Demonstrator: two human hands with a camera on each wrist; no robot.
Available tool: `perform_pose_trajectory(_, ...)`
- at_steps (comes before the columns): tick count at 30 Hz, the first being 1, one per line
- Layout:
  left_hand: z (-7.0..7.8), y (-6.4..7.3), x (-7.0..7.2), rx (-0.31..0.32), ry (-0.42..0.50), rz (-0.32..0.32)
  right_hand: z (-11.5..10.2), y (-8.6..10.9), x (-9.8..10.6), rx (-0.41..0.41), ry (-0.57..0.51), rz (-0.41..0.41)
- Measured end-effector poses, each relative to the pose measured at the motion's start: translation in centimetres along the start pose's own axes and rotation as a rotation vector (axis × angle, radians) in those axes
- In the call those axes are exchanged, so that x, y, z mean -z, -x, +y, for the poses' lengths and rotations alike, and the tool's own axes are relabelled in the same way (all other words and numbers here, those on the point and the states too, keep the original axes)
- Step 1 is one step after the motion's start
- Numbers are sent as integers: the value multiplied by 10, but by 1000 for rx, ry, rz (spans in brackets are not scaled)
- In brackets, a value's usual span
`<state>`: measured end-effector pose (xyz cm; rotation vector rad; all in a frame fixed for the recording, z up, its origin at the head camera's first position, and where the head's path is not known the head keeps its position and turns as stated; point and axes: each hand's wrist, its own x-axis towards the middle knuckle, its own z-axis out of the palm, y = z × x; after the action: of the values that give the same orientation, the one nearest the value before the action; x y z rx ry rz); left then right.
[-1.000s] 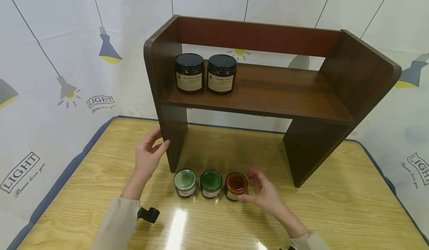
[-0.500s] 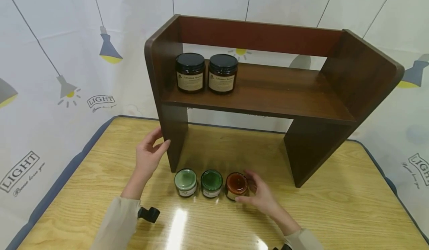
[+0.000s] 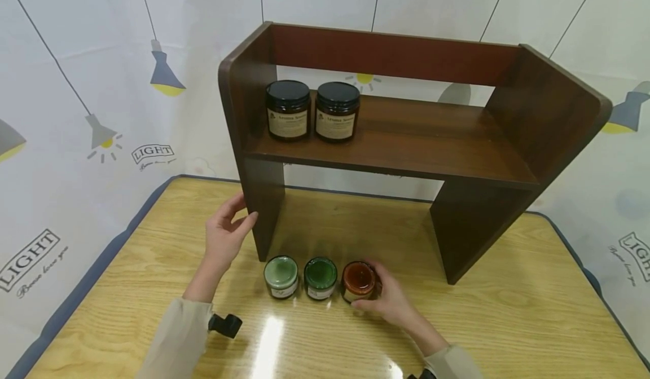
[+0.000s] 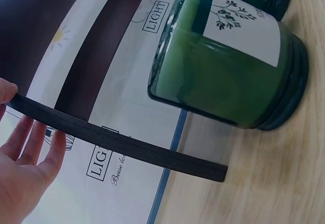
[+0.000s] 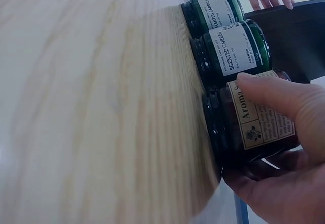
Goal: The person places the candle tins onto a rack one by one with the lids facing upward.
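Note:
My left hand (image 3: 224, 239) holds the front edge of the dark wooden shelf's left side panel (image 4: 117, 141), thumb on one face and fingers on the other. My right hand (image 3: 395, 301) curls round an amber candle jar (image 3: 358, 277) on the table; the right wrist view shows the thumb over its beige label (image 5: 259, 115) and the fingers round the far side. This jar stands upside down, its black lid (image 5: 216, 132) against the table. Left of it, in a row, stand a dark green candle jar (image 3: 320, 274) and a pale green candle jar (image 3: 281, 273), also lid down.
Two lidded dark candle jars, a left one (image 3: 288, 111) and a right one (image 3: 337, 112), stand upright at the left of the shelf board (image 3: 431, 142). The shelf's right side panel (image 3: 459, 229) rises beyond my right hand. A lamp-printed cloth (image 3: 198, 86) hangs behind the table (image 3: 508, 311).
My right hand has moved left onto the amber candle jar, its thumb and fingers closing round it. My left hand stays on the shelf panel, and the jars have not visibly moved.

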<state>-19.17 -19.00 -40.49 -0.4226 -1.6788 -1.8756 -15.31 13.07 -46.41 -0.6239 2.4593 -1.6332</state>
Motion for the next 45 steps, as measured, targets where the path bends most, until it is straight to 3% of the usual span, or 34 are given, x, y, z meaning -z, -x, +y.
perform_pose_trajectory(7,1,0,0,2,-6,2,-1,-1,-2,-41,94,17)
perform_pose_trajectory(13,0,0,0,-4,-10,-2,-1,-2,-4,-74,105,35)
perform_pose_trajectory(27,0,0,0,11,-21,7,1,0,-7,-110,111,178)
perform_pose_trajectory(39,1,0,0,16,-3,13,-16,6,4,1,107,304)
perform_pose_trajectory(45,1,-1,0,18,-9,10,-27,8,8,133,83,375)
